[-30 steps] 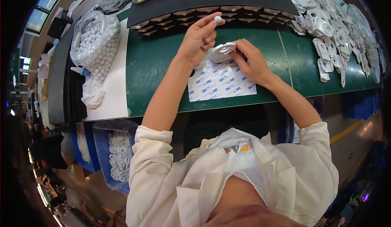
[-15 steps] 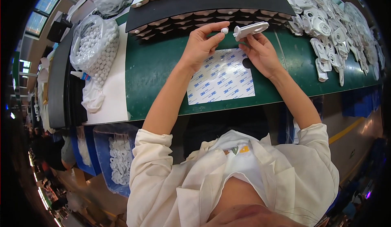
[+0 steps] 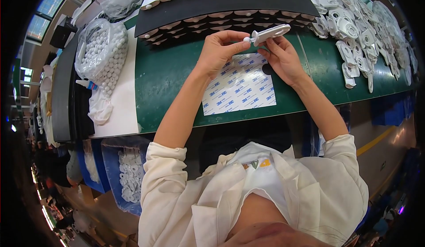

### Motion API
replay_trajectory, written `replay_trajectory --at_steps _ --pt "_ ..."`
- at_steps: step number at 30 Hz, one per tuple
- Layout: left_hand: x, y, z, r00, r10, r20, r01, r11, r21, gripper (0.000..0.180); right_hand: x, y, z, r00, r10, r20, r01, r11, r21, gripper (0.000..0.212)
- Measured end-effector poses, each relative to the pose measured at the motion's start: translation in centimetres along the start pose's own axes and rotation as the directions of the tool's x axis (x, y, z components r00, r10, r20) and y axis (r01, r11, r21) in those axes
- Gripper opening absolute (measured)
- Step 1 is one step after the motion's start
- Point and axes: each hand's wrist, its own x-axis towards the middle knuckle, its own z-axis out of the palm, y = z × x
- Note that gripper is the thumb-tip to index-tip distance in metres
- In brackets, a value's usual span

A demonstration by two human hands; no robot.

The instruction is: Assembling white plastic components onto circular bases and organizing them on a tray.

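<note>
Between the thumb and forefinger of my left hand (image 3: 221,52) is a small white ball (image 3: 246,39). My right hand (image 3: 284,56) grips a white plastic housing (image 3: 271,33), long and flat with a flared end, tilted up to the right. The ball sits right at that flared end; whether it has entered the part I cannot tell. Both hands are above a white sheet with blue print (image 3: 239,87), which lies on the green tabletop (image 3: 172,83). A dark round spot (image 3: 267,69) shows at the sheet's right edge, by my right wrist.
Black stacked trays (image 3: 226,3) with white parts stand at the back. To the left are a bag of white balls (image 3: 106,48) and a small glue bottle (image 3: 87,84). Loose white housings (image 3: 349,34) are heaped at the right. Below the left table edge hangs a blue bin (image 3: 119,176).
My left hand has brought the ball rightward and slightly down, closing the gap to the housing's flared end. My right hand has barely moved.
</note>
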Motion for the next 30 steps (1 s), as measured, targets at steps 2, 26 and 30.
replay_trajectory --at_steps 2,26,30 --pt "0.1 -0.1 0.1 1.0 -0.009 0.006 0.009 1.0 0.011 0.025 -0.1 -0.1 0.0 1.0 -0.001 -0.01 0.001 1.0 -0.008 0.023" --pt "0.7 -0.9 0.3 0.942 0.333 0.031 -0.335 0.94 0.06 0.056 2.1 -4.8 2.2 0.958 -0.205 0.199 0.283 0.77 -0.572 0.034" --pt "0.4 0.2 -1.1 0.998 -0.057 -0.006 0.057 0.994 -0.09 0.043 8.4 -7.0 2.2 0.938 -0.306 0.161 0.326 0.628 -0.706 0.033"
